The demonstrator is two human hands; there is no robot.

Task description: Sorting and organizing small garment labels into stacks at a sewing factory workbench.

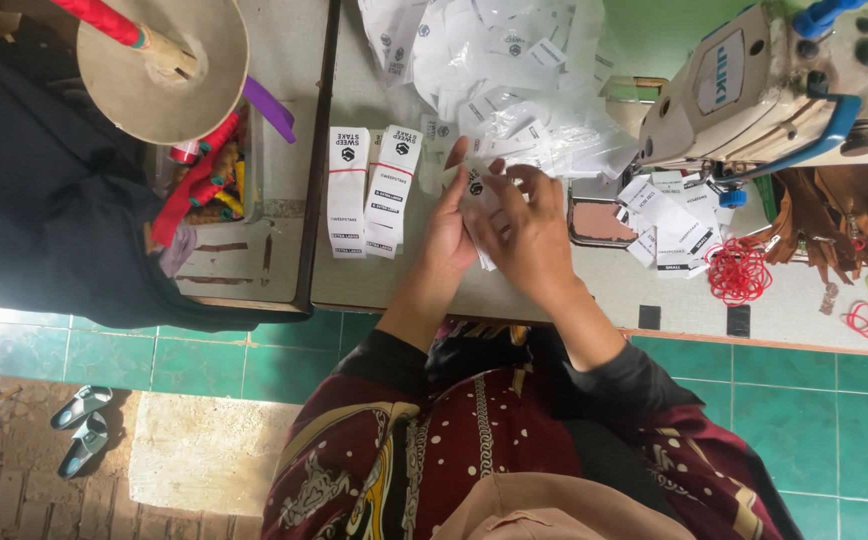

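White paper tags (478, 200) sit pinched between two hands over the table (554, 295). Both the left hand (451, 232) and the right hand (526, 228) close their fingers on this small bunch; how many tags are in it is hard to tell, maybe a few. Just left of the hands lie two neat stacks of tags (371, 190), side by side. Above the hands is one big messy heap of loose tags (499, 75). To the right of the hands lie a few more tags (669, 222), then one bunch of red rubber bands (739, 270). One sewing machine (754, 85) stands up and to the right.
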